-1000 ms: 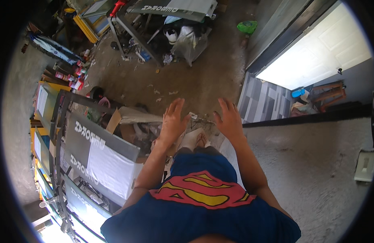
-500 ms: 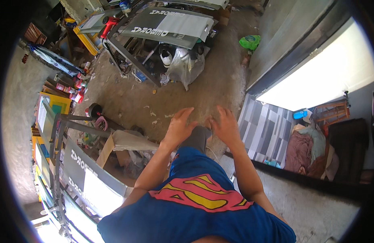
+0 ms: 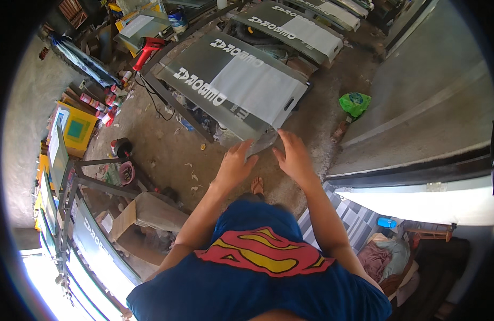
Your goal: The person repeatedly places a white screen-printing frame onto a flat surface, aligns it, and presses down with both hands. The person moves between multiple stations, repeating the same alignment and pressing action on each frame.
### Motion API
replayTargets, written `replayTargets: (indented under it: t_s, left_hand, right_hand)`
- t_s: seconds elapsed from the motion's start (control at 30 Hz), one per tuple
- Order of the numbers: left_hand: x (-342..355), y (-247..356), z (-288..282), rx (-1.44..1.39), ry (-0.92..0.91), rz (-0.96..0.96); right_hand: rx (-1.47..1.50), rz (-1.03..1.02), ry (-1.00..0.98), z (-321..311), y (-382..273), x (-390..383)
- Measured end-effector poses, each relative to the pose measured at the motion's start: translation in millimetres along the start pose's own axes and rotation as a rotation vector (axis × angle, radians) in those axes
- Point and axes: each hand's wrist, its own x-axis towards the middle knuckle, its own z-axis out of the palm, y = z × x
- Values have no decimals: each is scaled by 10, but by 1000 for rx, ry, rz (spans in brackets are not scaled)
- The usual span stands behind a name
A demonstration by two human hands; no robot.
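Observation:
My left hand (image 3: 233, 165) and my right hand (image 3: 293, 159) are held out ahead, open and empty, with thumbs apart from fingers. Their fingertips are at the near corner of a grey-green flat panel (image 3: 196, 56) with white lettering and a pale rectangle; I cannot tell whether they touch it. The panel lies on a dark metal rack (image 3: 188, 116). A red heat gun (image 3: 149, 49) with a black cord sits at the rack's left end. My bare foot (image 3: 257, 187) shows on the concrete floor below my hands.
More panels (image 3: 282, 29) lie behind. Racked panels (image 3: 94, 238), a cardboard box (image 3: 124, 222), a pink basin (image 3: 126, 173) and scattered cans (image 3: 97, 104) are at left. A green bag (image 3: 354, 107) lies by the grey wall (image 3: 429, 123); an open doorway shows a tiled floor (image 3: 346, 214).
I have moved forward toward the racked panels ahead, which now appear nearer and lower in view, just beyond my hands. The doorway has slid down and back to my right.

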Motion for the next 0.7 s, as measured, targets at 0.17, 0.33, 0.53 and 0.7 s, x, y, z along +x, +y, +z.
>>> replayTargets:
  t_s: [0.17, 0.33, 0.53, 0.7]
  left_hand:
    - [689, 163, 120, 16, 53, 46]
    - [995, 123, 328, -69, 95, -213]
    - [1342, -36, 820, -57, 113, -602]
    - [1576, 11, 1385, 83, 265, -928]
  right_hand:
    - [66, -70, -34, -43, 467, 538]
    - [96, -166, -161, 13, 1061, 1240]
    - [104, -276, -392, 77, 1724, 2017]
    - [72, -352, -497, 224, 2378, 2378]
